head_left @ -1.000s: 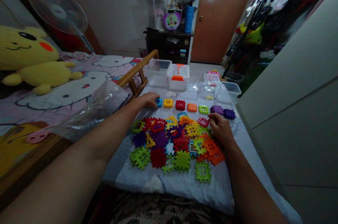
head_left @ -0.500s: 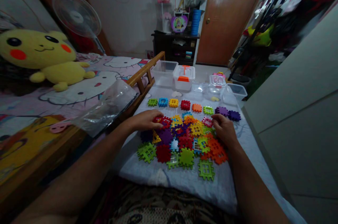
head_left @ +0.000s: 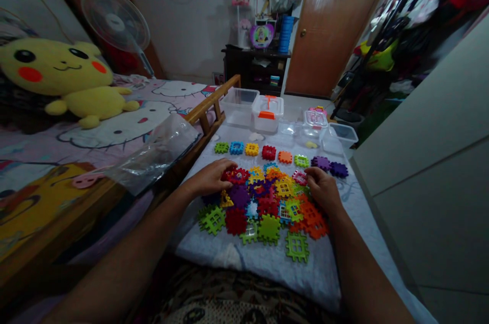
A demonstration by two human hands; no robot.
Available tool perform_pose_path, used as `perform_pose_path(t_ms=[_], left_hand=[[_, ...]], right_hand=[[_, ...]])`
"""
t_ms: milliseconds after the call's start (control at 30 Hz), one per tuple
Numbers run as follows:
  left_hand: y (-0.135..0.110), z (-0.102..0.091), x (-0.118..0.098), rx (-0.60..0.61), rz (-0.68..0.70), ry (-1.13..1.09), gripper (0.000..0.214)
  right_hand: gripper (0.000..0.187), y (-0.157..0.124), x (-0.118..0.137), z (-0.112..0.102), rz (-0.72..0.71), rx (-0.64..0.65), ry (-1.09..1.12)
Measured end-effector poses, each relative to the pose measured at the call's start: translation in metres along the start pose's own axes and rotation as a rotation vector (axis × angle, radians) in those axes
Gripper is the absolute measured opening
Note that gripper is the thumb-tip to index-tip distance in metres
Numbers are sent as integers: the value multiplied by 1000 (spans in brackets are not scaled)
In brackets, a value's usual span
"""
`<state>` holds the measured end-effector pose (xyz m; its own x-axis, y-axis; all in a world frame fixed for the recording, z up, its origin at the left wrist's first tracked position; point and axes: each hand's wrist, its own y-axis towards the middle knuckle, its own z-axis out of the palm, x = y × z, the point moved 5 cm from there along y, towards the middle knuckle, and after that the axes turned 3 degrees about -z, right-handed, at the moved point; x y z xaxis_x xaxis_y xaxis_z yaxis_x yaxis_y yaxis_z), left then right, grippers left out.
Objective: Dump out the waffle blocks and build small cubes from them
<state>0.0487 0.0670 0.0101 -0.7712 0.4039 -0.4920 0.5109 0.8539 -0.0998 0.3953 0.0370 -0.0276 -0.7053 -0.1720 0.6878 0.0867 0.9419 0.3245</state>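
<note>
- Here on my feed, the red tiles (head_left: 236, 176) sit at the far left of a loose, overlapping heap of notched plastic pieces on the cloth-covered table (head_left: 233, 258).
- And the left hand (head_left: 212, 177) is right there, palm down, wrist low, fingers bent over their left edge, thumb nearer the wearer; whether it has closed on one, I can't tell.
- Across to the pink window tile (head_left: 300, 177), at the heap's far right edge: the right hand (head_left: 323, 189) meets it with curled fingers, fingertips at its right side; pinching or merely touching, I can't make out.
- Both forearms reach in from the near corners, framing the heap.
- Just beyond, I've got a row of small stacks, green (head_left: 221, 147) at the left end, dark purple (head_left: 338, 169) at the right.
- Farther back, clear boxes, one with an orange-handled lid (head_left: 268, 105).
- Out left, a yellow plush toy (head_left: 89, 102) on the bed (head_left: 168, 112).
</note>
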Motion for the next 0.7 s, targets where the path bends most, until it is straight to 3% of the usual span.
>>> perform_pose_path(t_ms=[267,533,600,700], left_hand=[[17,-4,-4,-80,-31,-71,58],[24,12,-27,253,32,-237,63],[27,9,-29,232,44,-229,56],[33,2,-23,102,-14,-93,43]], right_hand=[[28,0,2,1,-4,8,-3],[26,0,6,-1,-11,5,5],[26,0,7,-1,-7,8,9],[27,0,7,0,1,13,11]])
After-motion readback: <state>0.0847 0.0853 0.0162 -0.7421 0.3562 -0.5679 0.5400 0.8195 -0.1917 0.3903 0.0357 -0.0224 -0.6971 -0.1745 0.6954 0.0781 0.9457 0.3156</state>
